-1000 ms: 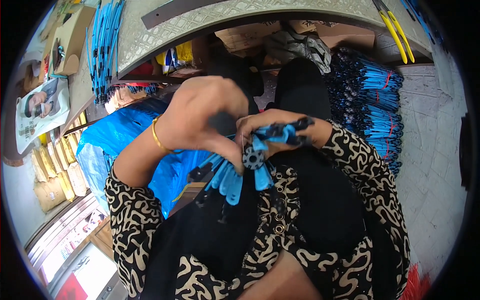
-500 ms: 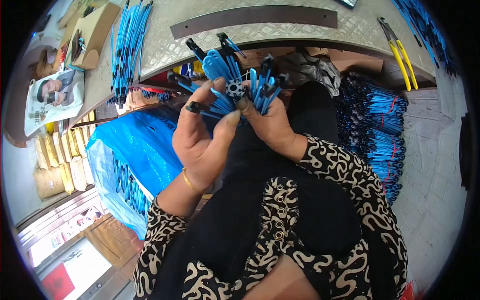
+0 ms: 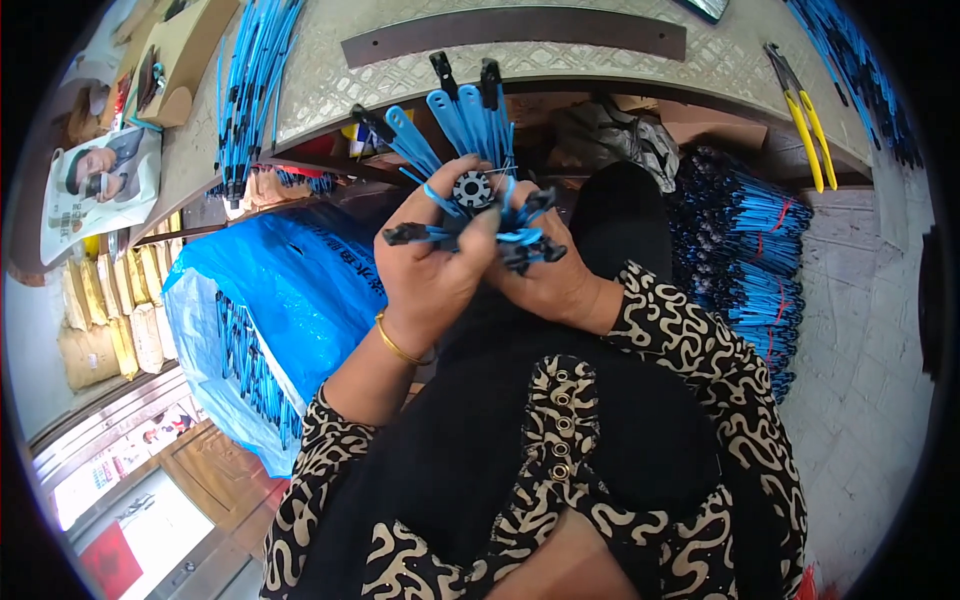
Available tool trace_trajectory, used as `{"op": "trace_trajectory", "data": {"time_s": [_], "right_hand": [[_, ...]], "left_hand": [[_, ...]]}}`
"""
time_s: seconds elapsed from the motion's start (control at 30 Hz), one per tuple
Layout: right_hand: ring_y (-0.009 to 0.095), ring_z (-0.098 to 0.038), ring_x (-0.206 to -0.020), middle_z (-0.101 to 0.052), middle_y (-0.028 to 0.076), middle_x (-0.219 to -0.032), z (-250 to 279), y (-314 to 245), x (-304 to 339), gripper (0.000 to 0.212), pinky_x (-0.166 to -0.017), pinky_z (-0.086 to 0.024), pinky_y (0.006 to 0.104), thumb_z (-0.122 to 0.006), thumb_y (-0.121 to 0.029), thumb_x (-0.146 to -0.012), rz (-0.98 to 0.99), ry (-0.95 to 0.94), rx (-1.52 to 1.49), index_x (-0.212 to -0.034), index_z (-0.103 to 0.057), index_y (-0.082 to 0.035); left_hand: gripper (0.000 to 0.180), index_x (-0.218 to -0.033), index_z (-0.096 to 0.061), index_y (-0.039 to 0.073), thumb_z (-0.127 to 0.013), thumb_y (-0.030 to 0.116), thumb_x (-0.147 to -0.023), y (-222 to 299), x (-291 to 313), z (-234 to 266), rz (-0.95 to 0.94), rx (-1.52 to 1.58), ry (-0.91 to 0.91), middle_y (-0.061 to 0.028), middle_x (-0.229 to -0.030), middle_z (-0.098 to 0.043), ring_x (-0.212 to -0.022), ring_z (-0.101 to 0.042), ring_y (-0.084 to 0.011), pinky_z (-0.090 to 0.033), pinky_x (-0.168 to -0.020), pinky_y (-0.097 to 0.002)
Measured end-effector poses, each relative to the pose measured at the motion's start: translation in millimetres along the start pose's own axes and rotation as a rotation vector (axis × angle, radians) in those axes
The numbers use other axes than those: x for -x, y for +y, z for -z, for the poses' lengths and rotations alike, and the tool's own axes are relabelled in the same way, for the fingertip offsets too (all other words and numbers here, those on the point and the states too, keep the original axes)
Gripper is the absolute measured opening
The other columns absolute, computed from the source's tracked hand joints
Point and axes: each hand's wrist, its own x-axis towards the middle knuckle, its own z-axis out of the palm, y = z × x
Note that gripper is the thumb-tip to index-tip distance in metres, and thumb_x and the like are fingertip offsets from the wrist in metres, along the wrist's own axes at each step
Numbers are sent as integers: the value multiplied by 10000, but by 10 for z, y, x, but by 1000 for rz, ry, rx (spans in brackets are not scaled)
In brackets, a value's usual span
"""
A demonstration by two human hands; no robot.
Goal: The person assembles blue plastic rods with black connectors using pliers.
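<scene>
Above my lap, both hands are closed on a cluster of blue plastic arms (image 3: 402, 131) with black clip-like ends, fanned around a round black-and-white notched hub (image 3: 472, 189). My left hand (image 3: 425, 270) grips it from the left, with the thumb just below the hub and the fingers behind. From the right, my right hand (image 3: 560, 275) holds the lower right arms, its fingers partly hidden by black ends. A thin wire-like line shows just right of the hub. How the arms join the hub cannot be made out.
Ahead is a table with a dark curved strip (image 3: 520, 32), yellow-handled pliers (image 3: 805, 125) and blue rods (image 3: 250, 85). A blue plastic bag (image 3: 290, 290) of similar rods stands left. Bundles tied in red (image 3: 765, 270) are stacked right. A cardboard box (image 3: 190, 70) sits far left.
The cluster has turned in my hands, so its arms fan out differently and more stand upright. My left hand has shifted right, closer to my right hand, and the hub sits slightly lower.
</scene>
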Motion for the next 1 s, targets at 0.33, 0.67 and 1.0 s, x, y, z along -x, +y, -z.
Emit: {"op": "trace_trajectory", "data": {"time_s": [0.33,0.67,1.0], "right_hand": [[333,-481,-1051,-480,209,-1123,355,-109,71,604,-894,-385,370,-518,-365,-878,-50,-141,-313,-1270,-360,68],[266,-617,-835,-603,176,-969,576,-110,276,296,-724,-484,337,-524,-72,-859,-178,74,-48,-1147,-530,-5],[281,-619,-720,-618,118,-829,1050,-343,-104,432,-610,-483,344,-613,-39,-772,99,-271,251,-1188,-499,-58]], "left_hand": [[368,-1025,-556,-41,-645,186,-750,-167,-139,153,85,193,-237,-135,-987,-579,-943,-538,-236,-398,-880,-346],[180,-839,-586,25,-655,53,-675,-83,-352,-261,-222,-47,-420,-101,-844,-591,-764,-560,-221,-443,-716,-328],[169,-818,-538,45,-638,48,-682,36,-302,-234,-109,-93,-513,-110,-716,-574,-626,-567,-267,-454,-589,-313]]}}
